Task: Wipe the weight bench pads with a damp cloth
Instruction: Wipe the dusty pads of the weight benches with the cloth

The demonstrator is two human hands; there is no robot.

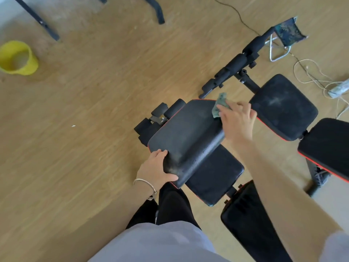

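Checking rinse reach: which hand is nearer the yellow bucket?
Left. The left hand grips the near corner of the raised pad, on the side toward the yellow bucket. The right hand holds the cloth at the pad's far edge, farther off.

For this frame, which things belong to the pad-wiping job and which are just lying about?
Job: green crumpled cloth in the right hand; black red-trimmed bench pad gripped by the left hand; dusty black pad of the neighbouring bench; yellow plastic bucket, probably.
Lying about: patterned fabric folding stool; tangled white cord; black metal frame legs.
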